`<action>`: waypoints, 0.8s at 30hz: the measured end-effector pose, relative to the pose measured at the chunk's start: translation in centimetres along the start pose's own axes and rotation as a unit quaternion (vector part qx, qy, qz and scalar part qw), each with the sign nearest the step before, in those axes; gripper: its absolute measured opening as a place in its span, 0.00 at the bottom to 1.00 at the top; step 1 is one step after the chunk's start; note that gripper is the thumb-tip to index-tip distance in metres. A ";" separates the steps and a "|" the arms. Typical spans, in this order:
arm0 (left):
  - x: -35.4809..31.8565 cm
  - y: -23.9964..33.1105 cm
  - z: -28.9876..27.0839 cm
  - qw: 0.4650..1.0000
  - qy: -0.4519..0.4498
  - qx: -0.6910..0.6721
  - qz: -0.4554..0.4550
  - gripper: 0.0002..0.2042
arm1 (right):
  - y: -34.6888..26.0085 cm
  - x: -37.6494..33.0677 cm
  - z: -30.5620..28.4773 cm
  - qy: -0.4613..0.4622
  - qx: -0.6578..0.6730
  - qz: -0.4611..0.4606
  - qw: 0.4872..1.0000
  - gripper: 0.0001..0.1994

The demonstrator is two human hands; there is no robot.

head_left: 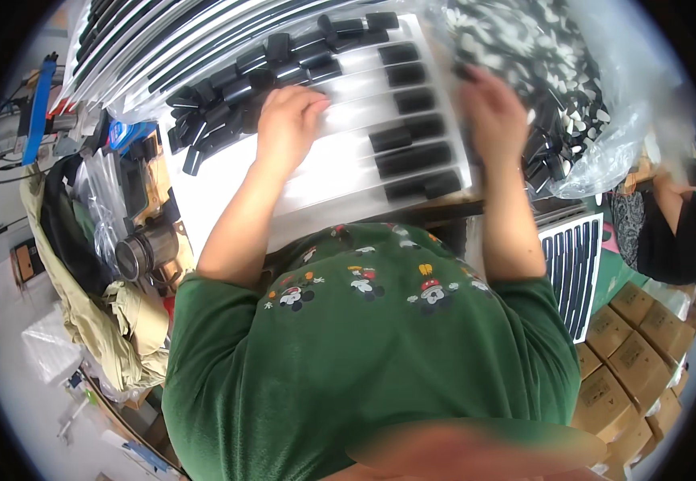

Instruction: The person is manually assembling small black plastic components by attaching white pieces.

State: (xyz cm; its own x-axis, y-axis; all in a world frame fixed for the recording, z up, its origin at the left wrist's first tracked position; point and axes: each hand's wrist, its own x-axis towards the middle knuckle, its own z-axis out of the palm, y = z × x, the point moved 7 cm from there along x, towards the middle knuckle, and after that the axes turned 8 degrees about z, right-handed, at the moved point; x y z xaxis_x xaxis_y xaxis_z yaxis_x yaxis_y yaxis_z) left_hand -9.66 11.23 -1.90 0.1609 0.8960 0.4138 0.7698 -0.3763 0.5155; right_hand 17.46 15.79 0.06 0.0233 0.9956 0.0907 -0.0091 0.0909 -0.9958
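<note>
A clear plastic bag of small black and white parts lies under the blurred right hand, whose grip is unreadable. The left hand, fingers curled, presses on black caps on the white tray.

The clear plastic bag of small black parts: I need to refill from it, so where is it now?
In the head view the clear plastic bag lies at the upper right of the table, just right of the white tray, with the right hand at its left edge.
</note>
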 end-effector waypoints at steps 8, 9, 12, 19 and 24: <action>0.0 -1.3 1.0 0.995 -0.040 0.090 -0.027 0.13 | 1.6 -1.8 5.6 -0.091 0.090 0.009 0.992 0.15; 0.3 -1.8 0.8 0.994 -0.062 0.052 -0.074 0.13 | 1.7 -1.7 5.4 -0.087 0.089 0.025 0.992 0.15; 0.6 0.0 0.0 0.988 -0.045 -0.073 -0.130 0.12 | 2.1 -1.6 5.1 -0.076 0.109 0.036 0.990 0.14; -0.3 5.5 1.4 0.914 -0.025 -0.363 -0.181 0.12 | -0.1 -3.5 6.8 -0.171 -0.017 -0.048 0.984 0.13; -0.7 5.9 2.6 0.860 -0.007 -0.450 -0.243 0.13 | -4.3 -4.9 6.6 -0.201 -0.192 -0.229 0.933 0.37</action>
State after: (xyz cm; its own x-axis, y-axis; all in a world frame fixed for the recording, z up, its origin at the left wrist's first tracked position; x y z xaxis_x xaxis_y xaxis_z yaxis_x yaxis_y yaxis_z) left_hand -3.63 8.96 -1.11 -0.0320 0.9993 -0.0201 -0.0392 0.0189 0.9991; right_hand 10.80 10.67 3.96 -0.4406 0.7890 0.4283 0.2710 0.5717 -0.7744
